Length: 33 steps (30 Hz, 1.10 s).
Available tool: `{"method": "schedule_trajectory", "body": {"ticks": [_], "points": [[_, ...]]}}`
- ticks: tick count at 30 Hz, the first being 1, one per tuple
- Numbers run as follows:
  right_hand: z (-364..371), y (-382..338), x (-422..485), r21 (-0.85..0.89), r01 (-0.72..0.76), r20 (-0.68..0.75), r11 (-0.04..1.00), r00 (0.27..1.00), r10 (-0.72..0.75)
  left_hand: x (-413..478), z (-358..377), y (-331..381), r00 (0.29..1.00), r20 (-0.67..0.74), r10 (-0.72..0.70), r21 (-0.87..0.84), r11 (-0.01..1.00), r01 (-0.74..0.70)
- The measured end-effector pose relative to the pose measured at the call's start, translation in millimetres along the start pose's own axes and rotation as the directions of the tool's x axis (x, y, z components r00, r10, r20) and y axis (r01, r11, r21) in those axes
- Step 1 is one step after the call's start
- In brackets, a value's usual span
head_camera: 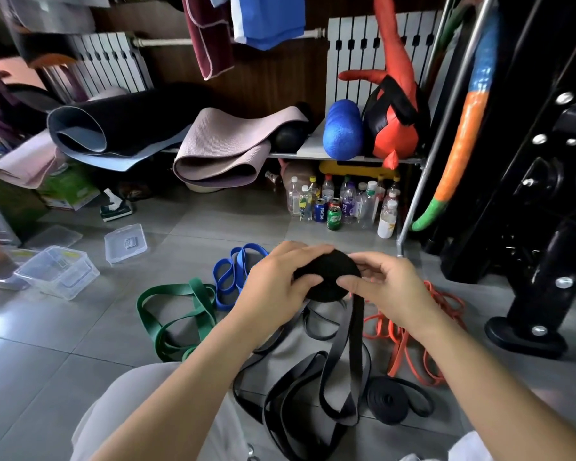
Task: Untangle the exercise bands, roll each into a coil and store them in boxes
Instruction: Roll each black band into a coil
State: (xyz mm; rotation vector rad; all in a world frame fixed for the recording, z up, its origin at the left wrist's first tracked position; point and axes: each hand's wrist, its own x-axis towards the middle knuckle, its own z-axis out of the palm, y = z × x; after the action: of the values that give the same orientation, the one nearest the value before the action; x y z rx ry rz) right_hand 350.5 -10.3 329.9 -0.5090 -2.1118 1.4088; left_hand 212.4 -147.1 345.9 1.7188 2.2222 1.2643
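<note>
On a gym floor (213, 234), a person rolls a black band (355, 344) into a coil (326, 274), held above the tiles in both hands.
The left hand (276, 281) curls its fingers round the coil; the right hand (389, 287) pinches its rim, where the loose length drops to the floor. Keeping that length flat and taut should yield a tight roll for the boxes (60, 274).

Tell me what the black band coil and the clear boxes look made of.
Black band coil: likely rubber or latex, matte; its loose tail hangs limp and flat. Clear boxes: apparently hard plastic, glossy; see-through walls with light glints.
</note>
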Motion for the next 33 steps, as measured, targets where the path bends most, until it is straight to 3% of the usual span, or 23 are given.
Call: {"method": "schedule_trajectory", "body": {"ticks": [4, 8, 9, 11, 13, 15, 16, 19, 22, 25, 30, 32, 33], "points": [[1.1, 0.0, 1.0, 0.157, -0.043, -0.006, 0.987, 0.999, 0.045, 4.9, -5.1, 2.9, 0.982, -0.099, -0.160, -0.298, 0.946, 0.124], [4.1, -2.2, 0.2, 0.296, -0.051, -0.009, 0.954, 0.998, 0.056, 6.9, -3.2, 2.2, 0.972, -0.052, -0.227, -0.486, 0.857, 0.174], [3.6, -2.7, 0.3, 0.269, -0.041, -0.007, 0.962, 0.999, 0.044, 6.3, -1.6, 1.5, 0.971, -0.022, -0.240, -0.459, 0.865, 0.203], [2.2, -1.0, 0.3, 0.093, -0.012, 0.011, 0.996, 1.000, 0.011, 3.2, 0.0, -0.6, 0.974, 0.008, -0.227, -0.184, 0.957, 0.225], [2.5, 1.4, 0.3, -0.085, 0.005, 0.042, 0.996, 0.999, -0.001, -1.6, 1.4, -1.5, 0.995, 0.044, -0.089, 0.168, 0.983, 0.080], [3.3, 2.7, 0.2, -0.149, 0.010, 0.060, 0.989, 0.998, -0.001, -4.4, 3.9, -0.7, 0.992, 0.100, 0.079, 0.272, 0.957, -0.104], [3.3, 2.2, 0.3, -0.157, 0.020, 0.057, 0.987, 0.998, -0.012, -4.9, 3.5, 1.2, 0.990, 0.095, 0.106, 0.265, 0.956, -0.128], [1.2, 0.3, 1.4, -0.045, 0.020, 0.008, 0.999, 1.000, -0.020, -2.3, 2.3, 0.2, 0.997, -0.007, 0.077, 0.164, 0.984, -0.075], [-3.7, -0.7, 3.7, 0.075, -0.003, -0.027, 0.997, 1.000, 0.005, 0.4, -0.1, 0.7, 0.992, -0.108, -0.060, -0.044, 0.997, 0.056], [-2.8, -1.0, 4.8, 0.191, -0.025, -0.017, 0.981, 0.999, 0.028, 4.1, -4.0, 3.7, 0.966, -0.172, -0.195, -0.283, 0.949, 0.142], [5.1, 0.6, 5.3, 0.364, -0.019, -0.066, 0.931, 0.997, 0.046, 2.3, 4.4, 9.6, 0.946, -0.120, -0.302, -0.607, 0.776, 0.171], [4.3, 1.9, 4.8, 0.316, -0.010, -0.083, 0.949, 0.996, 0.039, 0.8, 7.4, 9.2, 0.940, -0.027, -0.339, -0.608, 0.752, 0.254], [3.6, 2.3, 4.5, 0.244, -0.003, -0.076, 0.970, 0.997, 0.023, -0.3, 7.1, 8.9, 0.942, -0.001, -0.335, -0.527, 0.801, 0.284]]}}
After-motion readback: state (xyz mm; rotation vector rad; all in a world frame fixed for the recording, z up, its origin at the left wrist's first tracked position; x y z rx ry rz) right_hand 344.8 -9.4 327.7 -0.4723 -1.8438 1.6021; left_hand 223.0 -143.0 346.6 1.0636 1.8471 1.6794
